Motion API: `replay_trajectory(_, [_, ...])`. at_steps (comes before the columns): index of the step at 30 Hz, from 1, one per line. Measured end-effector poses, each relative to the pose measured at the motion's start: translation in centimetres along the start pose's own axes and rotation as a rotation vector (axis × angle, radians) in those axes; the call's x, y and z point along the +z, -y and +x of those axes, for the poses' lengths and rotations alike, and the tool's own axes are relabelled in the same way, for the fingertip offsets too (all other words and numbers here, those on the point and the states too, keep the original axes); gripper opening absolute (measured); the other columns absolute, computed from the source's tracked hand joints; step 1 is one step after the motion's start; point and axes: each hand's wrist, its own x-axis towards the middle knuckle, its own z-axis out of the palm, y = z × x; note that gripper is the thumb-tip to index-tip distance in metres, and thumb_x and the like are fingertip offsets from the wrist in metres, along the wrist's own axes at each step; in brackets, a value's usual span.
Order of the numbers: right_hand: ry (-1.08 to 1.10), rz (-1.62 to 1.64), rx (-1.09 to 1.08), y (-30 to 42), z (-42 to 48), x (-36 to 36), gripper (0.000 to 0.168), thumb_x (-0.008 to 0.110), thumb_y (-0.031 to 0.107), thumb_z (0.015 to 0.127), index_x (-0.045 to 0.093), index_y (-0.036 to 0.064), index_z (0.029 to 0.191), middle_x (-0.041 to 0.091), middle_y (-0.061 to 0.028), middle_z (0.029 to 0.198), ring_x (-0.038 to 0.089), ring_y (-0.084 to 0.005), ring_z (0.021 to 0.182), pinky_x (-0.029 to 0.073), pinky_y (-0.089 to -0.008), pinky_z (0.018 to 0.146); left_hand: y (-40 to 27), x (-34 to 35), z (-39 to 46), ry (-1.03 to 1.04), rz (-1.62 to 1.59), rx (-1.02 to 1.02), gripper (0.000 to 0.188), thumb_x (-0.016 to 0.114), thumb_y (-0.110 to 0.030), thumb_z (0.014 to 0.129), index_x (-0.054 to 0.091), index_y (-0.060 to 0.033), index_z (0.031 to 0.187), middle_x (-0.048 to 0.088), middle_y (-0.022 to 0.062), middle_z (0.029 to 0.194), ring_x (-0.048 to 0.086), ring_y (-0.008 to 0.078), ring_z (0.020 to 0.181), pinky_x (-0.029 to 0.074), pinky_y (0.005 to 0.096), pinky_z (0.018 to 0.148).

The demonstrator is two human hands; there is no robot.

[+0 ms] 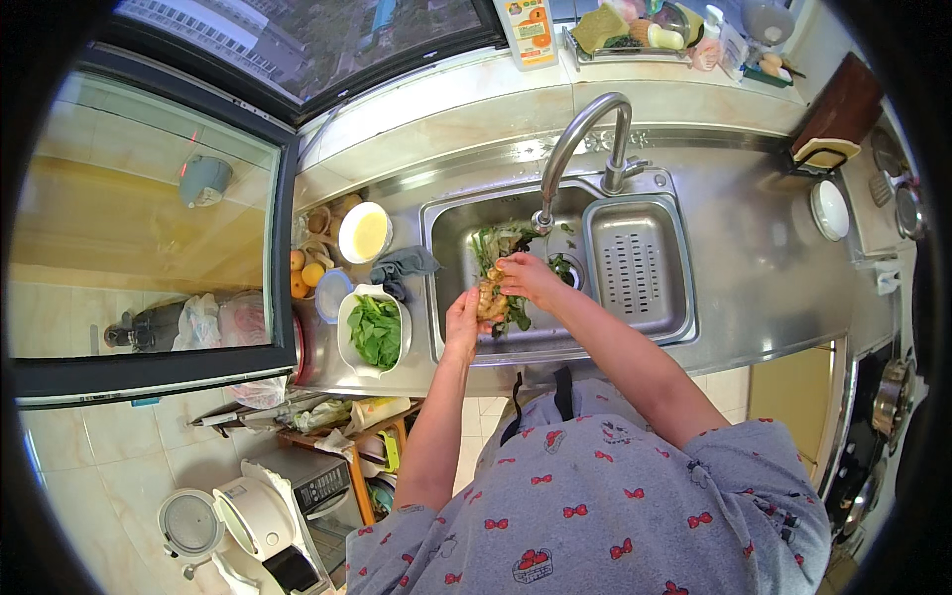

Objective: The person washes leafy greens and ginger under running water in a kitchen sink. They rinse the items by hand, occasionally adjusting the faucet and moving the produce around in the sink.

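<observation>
Over the left basin of a stainless steel sink (454, 260), both hands hold a knobbly piece of ginger root (491, 296). My left hand (462, 321) grips its lower left side, while the fingers of my right hand (529, 281) rest on its upper right part. Leafy green scraps and stems (497, 242) lie in the basin beneath and beyond the hands. More bits of leaf sit around the drain (565, 269). Above the basin curves a steel faucet (573, 141); whether water runs from it I cannot tell.
Left of the sink are a white colander of green leaves (374, 331), a grey-blue cloth (405, 268), a white bowl with yellow contents (366, 232) and oranges (312, 274). A perforated steel tray (628, 268) sits in the sink's right side. An open window frame (284, 245) projects at left.
</observation>
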Motion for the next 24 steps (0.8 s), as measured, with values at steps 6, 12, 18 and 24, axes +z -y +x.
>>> replay_trajectory(6, [-0.025,-0.43,-0.149,0.2,1.4,0.7,0.022,0.063,0.022,0.086,0.057,0.002,0.094,0.061,-0.0122,0.093,0.061,-0.0206,0.075,0.055,-0.0337,0.066,1.1,0.1,1.0,-0.087,0.201,0.148,0.031,0.05,-0.032,0.095,0.057,-0.0055,0.109,0.066,0.0043,0.085,0.062,0.0109,0.063,0.042,0.0189,0.046])
replay_trajectory(12, [0.016,0.179,0.152,0.1,2.8,-1.0,0.026,0.059,0.018,0.088,0.05,0.001,0.106,0.062,-0.0161,0.106,0.063,-0.0304,0.092,0.056,-0.0399,0.077,0.2,-0.7,0.7,-0.007,-0.027,0.05,0.033,0.049,-0.034,0.095,0.055,-0.0056,0.11,0.066,0.0067,0.089,0.065,0.0156,0.066,0.046,0.0197,0.049])
replay_trajectory(18, [0.144,-0.174,-0.122,0.0,2.5,1.2,0.024,0.063,0.021,0.084,0.057,0.005,0.102,0.063,-0.0085,0.096,0.062,-0.0187,0.078,0.053,-0.0328,0.065,-0.5,-0.9,0.9,-0.025,-0.148,-0.01,0.036,0.048,-0.038,0.094,0.054,-0.0056,0.109,0.067,0.0091,0.092,0.066,0.0192,0.068,0.048,0.021,0.048])
replay_trajectory(24, [0.02,-0.192,-0.055,-0.4,4.0,1.6,0.021,0.062,0.022,0.086,0.059,0.004,0.098,0.064,-0.0065,0.089,0.063,-0.016,0.072,0.052,-0.0277,0.061,-0.6,-1.0,1.1,-0.023,-0.259,-0.085,0.038,0.049,-0.04,0.093,0.054,-0.0063,0.11,0.066,0.01,0.094,0.068,0.0241,0.071,0.049,0.0214,0.048])
